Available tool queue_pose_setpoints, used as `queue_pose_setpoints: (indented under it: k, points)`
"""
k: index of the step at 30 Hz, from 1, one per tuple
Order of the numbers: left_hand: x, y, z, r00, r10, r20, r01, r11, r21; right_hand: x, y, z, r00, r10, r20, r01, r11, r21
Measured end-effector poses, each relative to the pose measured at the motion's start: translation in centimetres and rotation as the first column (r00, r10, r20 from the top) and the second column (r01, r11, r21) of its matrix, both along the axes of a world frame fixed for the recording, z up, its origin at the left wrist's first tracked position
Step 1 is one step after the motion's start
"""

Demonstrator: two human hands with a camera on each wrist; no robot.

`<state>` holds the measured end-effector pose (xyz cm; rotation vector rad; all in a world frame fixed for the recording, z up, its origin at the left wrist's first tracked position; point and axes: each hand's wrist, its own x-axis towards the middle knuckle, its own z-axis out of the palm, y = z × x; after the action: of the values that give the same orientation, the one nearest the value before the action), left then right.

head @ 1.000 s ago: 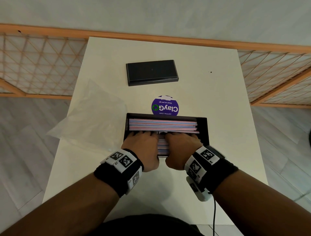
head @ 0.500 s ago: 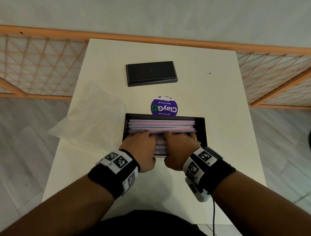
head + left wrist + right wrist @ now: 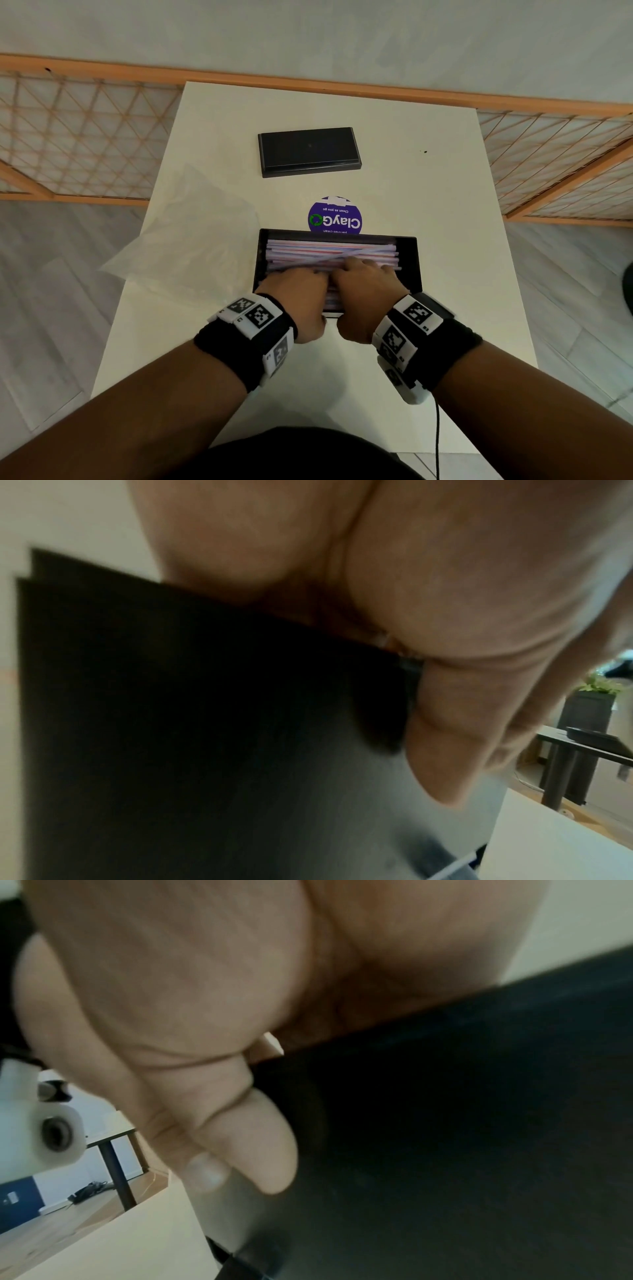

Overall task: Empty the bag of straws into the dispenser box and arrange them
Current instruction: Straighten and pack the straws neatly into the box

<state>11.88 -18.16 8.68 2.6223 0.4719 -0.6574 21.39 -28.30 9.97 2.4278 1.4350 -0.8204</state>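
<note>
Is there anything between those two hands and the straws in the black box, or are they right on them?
Nothing visible stands between them. Both the left hand and the right hand reach over the near wall of the open dispenser box and rest directly on the straws. The lid lies apart, farther back on the table.

Dim, even indoor light; head view sharp but edge-warped, both wrist views blurred and shadowy.

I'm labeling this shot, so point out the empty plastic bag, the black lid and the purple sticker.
empty plastic bag [image 3: 191,240], head view, middle of the crumpled film.
black lid [image 3: 309,150], head view, centre of its flat top.
purple sticker [image 3: 335,219], head view, on the white lettering.
</note>
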Motion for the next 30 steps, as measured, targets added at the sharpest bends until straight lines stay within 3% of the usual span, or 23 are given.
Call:
queue_pose_setpoints:
  k: [8, 16, 30]
  points:
    - [-0.6, 1.1, 0.2, 0.99, -0.017, -0.139, 0.03, 0.996, 0.087, 1.1, -0.9, -0.5, 0.996, -0.075, -0.043, 0.071, 0.995, -0.076]
    - [-0.6, 0.6, 0.0, 0.991, -0.028, -0.128, 0.047, 0.988, 0.146, 1.2, -0.7, -1.2, 0.988, -0.127, -0.093, 0.121, 0.99, -0.066]
    - [-0.5, 0.5, -0.3, 0.996, -0.001, -0.085, 0.011, 0.992, 0.122, 0.6, -0.8, -0.9, 0.992, -0.116, -0.05, 0.114, 0.993, -0.04]
